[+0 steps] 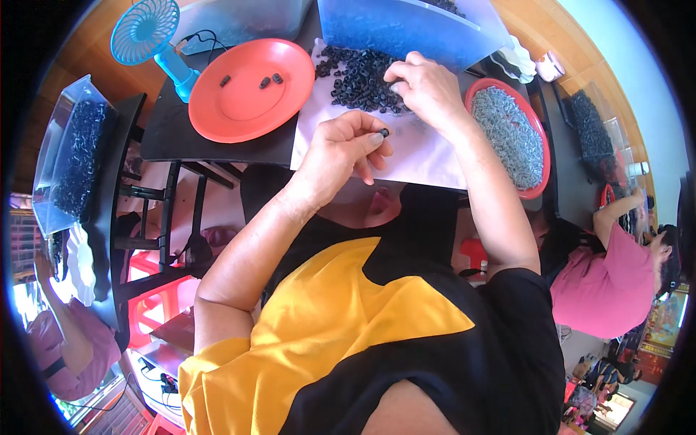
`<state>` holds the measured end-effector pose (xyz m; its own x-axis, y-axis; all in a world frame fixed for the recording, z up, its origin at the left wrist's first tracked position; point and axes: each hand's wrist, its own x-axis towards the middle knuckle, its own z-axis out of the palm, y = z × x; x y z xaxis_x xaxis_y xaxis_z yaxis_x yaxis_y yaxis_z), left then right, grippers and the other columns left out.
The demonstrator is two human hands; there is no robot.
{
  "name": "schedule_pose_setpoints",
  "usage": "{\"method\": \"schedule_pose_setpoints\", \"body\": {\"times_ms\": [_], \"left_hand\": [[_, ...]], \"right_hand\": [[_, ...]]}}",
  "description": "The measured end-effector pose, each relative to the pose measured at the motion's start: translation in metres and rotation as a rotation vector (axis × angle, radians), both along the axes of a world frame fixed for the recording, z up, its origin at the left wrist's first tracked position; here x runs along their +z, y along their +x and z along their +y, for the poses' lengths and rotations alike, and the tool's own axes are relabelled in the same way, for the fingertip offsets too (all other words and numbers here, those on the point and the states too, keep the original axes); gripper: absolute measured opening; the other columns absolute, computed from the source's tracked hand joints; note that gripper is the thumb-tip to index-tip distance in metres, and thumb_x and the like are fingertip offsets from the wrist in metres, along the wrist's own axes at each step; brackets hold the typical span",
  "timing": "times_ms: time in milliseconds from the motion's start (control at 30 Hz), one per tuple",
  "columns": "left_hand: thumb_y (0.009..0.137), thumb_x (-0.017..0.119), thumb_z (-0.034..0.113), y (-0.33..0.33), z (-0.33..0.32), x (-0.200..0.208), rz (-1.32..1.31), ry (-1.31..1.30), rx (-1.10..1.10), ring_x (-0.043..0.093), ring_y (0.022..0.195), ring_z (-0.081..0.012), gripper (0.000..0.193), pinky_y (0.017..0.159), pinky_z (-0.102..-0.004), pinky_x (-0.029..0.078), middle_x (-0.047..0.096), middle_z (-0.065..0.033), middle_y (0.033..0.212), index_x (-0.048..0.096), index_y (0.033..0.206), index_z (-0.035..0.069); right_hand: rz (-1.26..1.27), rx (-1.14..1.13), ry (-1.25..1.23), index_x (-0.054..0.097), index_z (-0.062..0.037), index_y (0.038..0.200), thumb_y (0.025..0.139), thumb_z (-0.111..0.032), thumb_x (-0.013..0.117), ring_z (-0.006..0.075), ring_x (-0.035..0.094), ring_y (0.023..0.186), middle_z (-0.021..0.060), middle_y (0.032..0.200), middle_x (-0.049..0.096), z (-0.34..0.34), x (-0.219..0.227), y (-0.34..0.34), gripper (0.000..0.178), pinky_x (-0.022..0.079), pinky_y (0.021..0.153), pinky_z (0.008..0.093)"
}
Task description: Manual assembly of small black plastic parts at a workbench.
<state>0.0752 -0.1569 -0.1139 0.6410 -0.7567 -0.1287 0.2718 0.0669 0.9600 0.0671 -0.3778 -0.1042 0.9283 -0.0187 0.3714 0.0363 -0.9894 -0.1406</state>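
Note:
Between thumb and index finger, my left hand [351, 145] pinches a small black ring-like part [384, 133] above the table's near edge. Farther right, my right hand [428, 87] reaches to a pile of small black parts [368, 81] on a white sheet [428, 154]. Its fingers are bent at the pile's right side; whether they grip a piece is hidden. To the left lies a red plate [246, 109] with a few black pieces [266, 83] on it. Right of my right forearm is a red tray [545, 156] full of small silvery metal pieces [507, 130].
A clear plastic bin [413, 32] stands behind the pile. At the back left is a blue fan [146, 32]. Another bin of dark parts [80, 159] sits on the far-left table. People in pink tops work at left [72, 348] and right [605, 283].

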Motion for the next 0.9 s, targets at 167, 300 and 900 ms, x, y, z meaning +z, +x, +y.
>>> {"method": "schedule_pose_setpoints", "body": {"times_ms": [167, 300, 900], "left_hand": [[0.099, 0.055, 0.005, 0.001, 0.001, 0.001, 0.079, -0.028, 0.047, 0.067, 0.073, -0.0149, 0.014, 0.058, -0.0255, 0.054, 0.068, -0.0115, 0.092, 0.062, 0.108, -0.004], [0.099, 0.056, 0.004, 0.001, -0.001, 0.0, 0.084, -0.065, 0.085, 0.067, 0.075, -0.0176, 0.014, 0.058, -0.027, 0.053, 0.068, -0.0134, 0.091, 0.061, 0.107, -0.005], [0.098, 0.057, 0.006, -0.002, -0.001, -0.002, 0.102, -0.103, 0.122, 0.068, 0.077, -0.019, 0.015, 0.062, -0.0277, 0.053, 0.069, -0.0132, 0.091, 0.062, 0.107, -0.005]], "right_hand": [[-0.03, -0.011, 0.087, 0.073, -0.0154, 0.089, 0.081, -0.014, 0.069, 0.0296, 0.065, 0.089, 0.0062, 0.09, 0.063, -0.005, -0.002, 0.001, 0.009, 0.049, 0.074, 0.0453], [-0.073, 0.02, 0.097, 0.072, -0.0142, 0.09, 0.081, -0.012, 0.068, 0.0285, 0.064, 0.089, 0.0058, 0.089, 0.062, -0.007, -0.001, -0.007, 0.009, 0.05, 0.074, 0.0439], [0.028, 0.006, -0.046, 0.068, -0.0123, 0.087, 0.084, -0.016, 0.069, 0.0279, 0.062, 0.096, 0.005, 0.091, 0.062, 0.004, -0.004, 0.006, 0.005, 0.046, 0.081, 0.0434]]}}
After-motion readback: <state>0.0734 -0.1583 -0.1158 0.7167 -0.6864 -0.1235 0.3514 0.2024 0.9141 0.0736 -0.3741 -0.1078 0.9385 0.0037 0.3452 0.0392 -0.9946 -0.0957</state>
